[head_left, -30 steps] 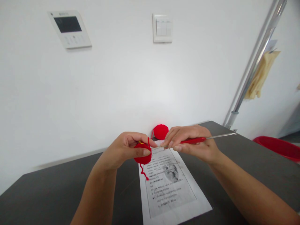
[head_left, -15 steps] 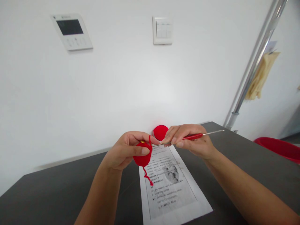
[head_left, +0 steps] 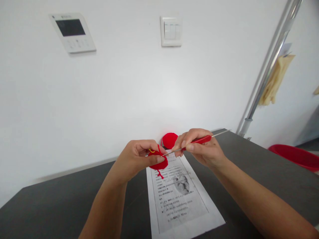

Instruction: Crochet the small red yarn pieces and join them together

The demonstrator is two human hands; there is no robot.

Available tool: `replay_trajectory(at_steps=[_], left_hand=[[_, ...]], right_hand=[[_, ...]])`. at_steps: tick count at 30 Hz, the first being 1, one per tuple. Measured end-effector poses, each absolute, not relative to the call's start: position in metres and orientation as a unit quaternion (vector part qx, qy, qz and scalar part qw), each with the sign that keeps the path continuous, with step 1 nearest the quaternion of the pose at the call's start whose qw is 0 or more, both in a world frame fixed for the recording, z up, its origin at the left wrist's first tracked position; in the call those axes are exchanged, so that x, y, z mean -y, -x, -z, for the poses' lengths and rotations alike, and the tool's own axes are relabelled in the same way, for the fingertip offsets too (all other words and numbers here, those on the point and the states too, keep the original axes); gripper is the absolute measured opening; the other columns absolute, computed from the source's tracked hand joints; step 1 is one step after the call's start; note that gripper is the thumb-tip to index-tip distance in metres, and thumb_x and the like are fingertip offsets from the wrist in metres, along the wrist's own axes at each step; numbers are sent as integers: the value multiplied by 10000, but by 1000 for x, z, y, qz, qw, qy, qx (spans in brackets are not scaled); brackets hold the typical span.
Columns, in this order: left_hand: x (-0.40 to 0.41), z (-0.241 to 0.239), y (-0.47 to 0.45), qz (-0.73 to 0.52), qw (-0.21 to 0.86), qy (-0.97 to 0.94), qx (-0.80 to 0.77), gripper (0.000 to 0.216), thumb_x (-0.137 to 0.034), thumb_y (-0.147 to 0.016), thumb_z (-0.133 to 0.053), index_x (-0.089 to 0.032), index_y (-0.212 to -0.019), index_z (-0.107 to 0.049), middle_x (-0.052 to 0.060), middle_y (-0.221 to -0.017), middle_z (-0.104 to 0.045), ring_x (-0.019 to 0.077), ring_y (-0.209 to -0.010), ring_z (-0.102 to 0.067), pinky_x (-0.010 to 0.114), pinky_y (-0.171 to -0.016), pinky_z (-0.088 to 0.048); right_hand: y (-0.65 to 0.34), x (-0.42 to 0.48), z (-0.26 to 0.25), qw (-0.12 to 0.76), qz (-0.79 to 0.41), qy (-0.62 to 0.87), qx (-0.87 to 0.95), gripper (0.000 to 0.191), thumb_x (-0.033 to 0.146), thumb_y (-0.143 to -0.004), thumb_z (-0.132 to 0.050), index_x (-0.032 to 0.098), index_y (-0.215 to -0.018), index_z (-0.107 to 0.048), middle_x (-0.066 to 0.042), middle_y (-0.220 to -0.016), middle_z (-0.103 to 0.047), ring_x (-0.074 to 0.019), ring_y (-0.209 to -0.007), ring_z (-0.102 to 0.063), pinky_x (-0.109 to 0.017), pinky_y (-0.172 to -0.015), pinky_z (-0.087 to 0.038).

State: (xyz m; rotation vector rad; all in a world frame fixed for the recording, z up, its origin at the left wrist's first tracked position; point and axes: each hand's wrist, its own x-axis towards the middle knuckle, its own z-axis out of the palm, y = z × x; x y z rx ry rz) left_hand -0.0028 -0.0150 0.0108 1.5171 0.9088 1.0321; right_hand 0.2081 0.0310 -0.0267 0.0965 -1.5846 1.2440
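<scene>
My left hand (head_left: 142, 157) pinches a small red crochet piece (head_left: 159, 163) between thumb and fingers, with a strand of red yarn running up over the index finger. A short yarn tail (head_left: 160, 174) hangs below the piece, and a bit of yellow (head_left: 151, 151) shows at its upper edge. In my right hand (head_left: 201, 146) is a crochet hook (head_left: 201, 140) with a red handle and metal shafts at both ends. Its left tip meets the top of the red piece by my left thumb; the exact stitch is too small to make out.
Behind the hands a red ball of yarn (head_left: 169, 140) sits against the wall. A printed sheet (head_left: 184, 205) lies on the dark table (head_left: 62, 205) beneath them. At the right are a red basin (head_left: 294, 157), a metal pole (head_left: 269, 69) and hanging yellowish gloves (head_left: 276, 81).
The crochet piece has tilted flatter and its tail hangs higher. My right hand has turned the hook, so its handle end is raised and its left tip points down to the piece.
</scene>
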Motion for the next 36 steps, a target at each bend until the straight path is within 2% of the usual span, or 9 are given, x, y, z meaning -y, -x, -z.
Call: replay_trajectory(at_steps=[3,7,10,13,18,22,26,32,36], left_hand=[[15,-10,0,-449,551,-605,-358,89,-151,-641,-838,-153,-663,-752,-10,-612,-676,77,-566,-562,174,-560,-442],[15,-8,-3,-462,578,-582,-337,156,-126,-613,-868,-178,-728,-777,-12,-688,-732,85,-626,-616,173,-614,-471],[18,-10,-6,-463,569,-582,-352,188,-144,-618,-875,-187,-786,-802,-2,-697,-749,98,-663,-639,176,-645,-484],[19,-11,-8,-468,557,-574,-377,211,-173,-605,-888,-189,-801,-809,11,-714,-763,118,-687,-653,192,-657,-499],[19,-10,-7,-514,511,-572,-385,137,-232,-708,-821,-186,-837,-813,44,-839,-794,158,-814,-690,231,-750,-533],[19,-10,-7,-547,481,-566,-387,82,-202,-689,-815,-186,-769,-802,38,-847,-791,156,-783,-684,241,-732,-537],[19,-10,-9,-559,481,-553,-387,87,-177,-670,-816,-191,-752,-790,25,-841,-781,149,-756,-676,246,-708,-530],[21,-14,-13,-545,516,-537,-385,182,-190,-625,-820,-156,-802,-791,25,-705,-734,130,-646,-626,242,-637,-483],[23,-16,-16,-549,524,-531,-376,168,-175,-607,-820,-149,-771,-787,20,-682,-722,114,-624,-613,224,-611,-455]], right_hand=[[-203,-26,28,587,-380,-39,714,85,171,-905,-693,195,-962,-752,-72,-913,-784,-168,-825,-737,-304,-723,-607],[-206,-24,22,564,-83,-42,821,137,124,-928,-630,162,-1025,-719,-143,-1079,-760,-200,-988,-715,-367,-856,-588],[-209,-26,18,542,-4,-34,840,127,152,-944,-616,154,-1043,-694,-152,-1111,-748,-204,-1048,-698,-375,-905,-576],[-210,-27,18,536,-42,-22,843,127,169,-958,-600,181,-1048,-688,-115,-1047,-761,-198,-1030,-703,-383,-903,-579],[-212,-27,22,557,-224,14,799,136,173,-948,-627,217,-1036,-722,-83,-1056,-758,-186,-1007,-706,-362,-870,-594],[-210,-26,20,569,-325,19,755,100,202,-924,-675,219,-981,-755,-65,-998,-778,-178,-947,-738,-319,-814,-616],[-208,-25,19,578,-374,30,725,61,220,-891,-721,225,-929,-768,-48,-951,-790,-168,-915,-750,-300,-804,-623],[-211,-29,24,575,-417,17,704,68,212,-898,-713,220,-950,-757,-47,-997,-783,-172,-963,-736,-326,-858,-605],[-215,-34,27,556,-445,4,702,70,222,-913,-698,209,-966,-741,-51,-1039,-776,-167,-953,-733,-326,-862,-594]])
